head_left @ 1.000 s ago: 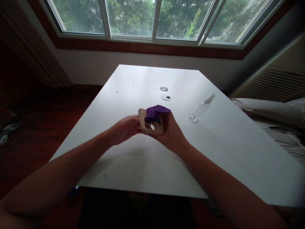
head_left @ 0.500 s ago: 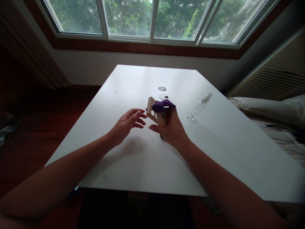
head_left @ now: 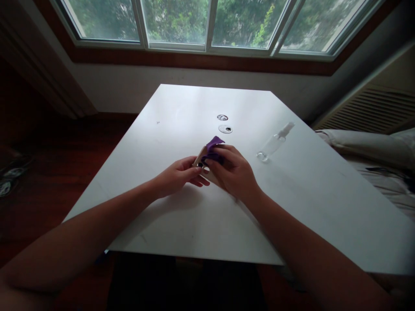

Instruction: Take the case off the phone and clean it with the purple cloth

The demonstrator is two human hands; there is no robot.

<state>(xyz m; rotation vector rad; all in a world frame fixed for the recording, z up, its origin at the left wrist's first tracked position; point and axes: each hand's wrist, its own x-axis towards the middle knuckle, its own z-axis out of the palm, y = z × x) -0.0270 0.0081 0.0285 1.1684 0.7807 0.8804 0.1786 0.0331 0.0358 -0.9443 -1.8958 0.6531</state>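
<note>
My left hand [head_left: 177, 176] is closed on one end of a beige phone case [head_left: 214, 178] with round holes in it, thumb on the near side. A crumpled purple cloth [head_left: 214, 146] is bunched in the fingers of my right hand [head_left: 238, 170], which press it against the case. The case is tilted above the white table [head_left: 155, 160]. My right hand and the cloth hide much of the case, so I cannot tell whether a phone is inside.
A clear spray bottle [head_left: 274, 144] lies on its side to the right. Two flat oval pieces, a darker one [head_left: 222, 117] and a pale one [head_left: 225, 129], lie farther back. Beyond the table is a window [head_left: 175, 45]; bedding [head_left: 372, 144] is at the right.
My left hand has moved in and taken hold of the case. My right hand has shifted its grip and now presses the cloth onto the case. The view has shifted slightly.
</note>
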